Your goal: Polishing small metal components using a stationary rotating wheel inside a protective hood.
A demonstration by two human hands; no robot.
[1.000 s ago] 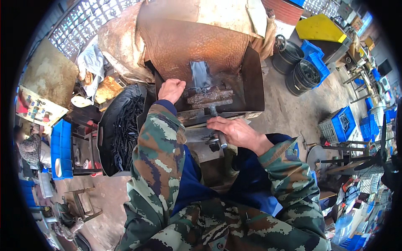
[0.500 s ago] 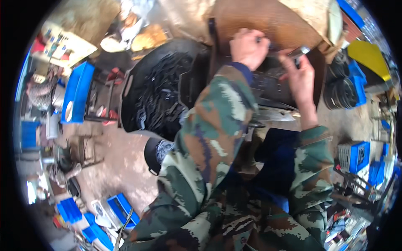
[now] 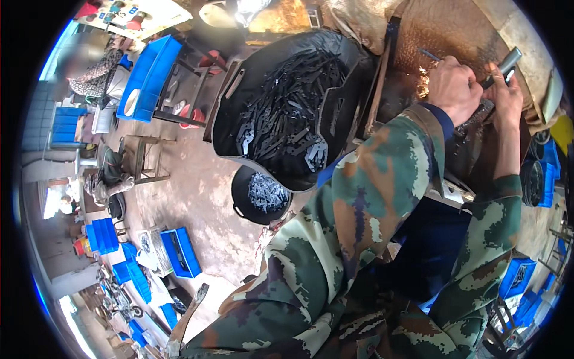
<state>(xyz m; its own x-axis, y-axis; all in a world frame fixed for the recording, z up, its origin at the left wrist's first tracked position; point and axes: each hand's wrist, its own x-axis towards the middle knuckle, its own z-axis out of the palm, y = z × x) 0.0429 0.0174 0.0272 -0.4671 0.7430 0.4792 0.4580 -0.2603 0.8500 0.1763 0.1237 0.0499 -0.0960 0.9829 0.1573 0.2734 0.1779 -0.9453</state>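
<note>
My left hand (image 3: 452,90) is closed in a fist, and a thin dark metal strip (image 3: 429,55) juts out past its knuckles to the left. Orange sparks (image 3: 423,82) glow just left of that fist. Close beside it on the right, my right hand (image 3: 507,99) is closed around a grey metal bar (image 3: 510,60) with a rounded upper end. Both hands are over a brown, stained work box (image 3: 439,30) with a raised back. The fists hide where the held pieces meet anything below them.
Left of the box stands a large black tub (image 3: 239,128) holding many dark flat metal parts. Below it is a small black bucket (image 3: 241,197) of small silvery pieces. A blue tray (image 3: 149,75) rests on a stand, and a person (image 3: 98,78) sits beyond it. Blue bins (image 3: 519,275) stand at right.
The view has swung left, so the tub and box sit farther right. My hands have come closer together. Sparks now show beside my left hand, where none showed before.
</note>
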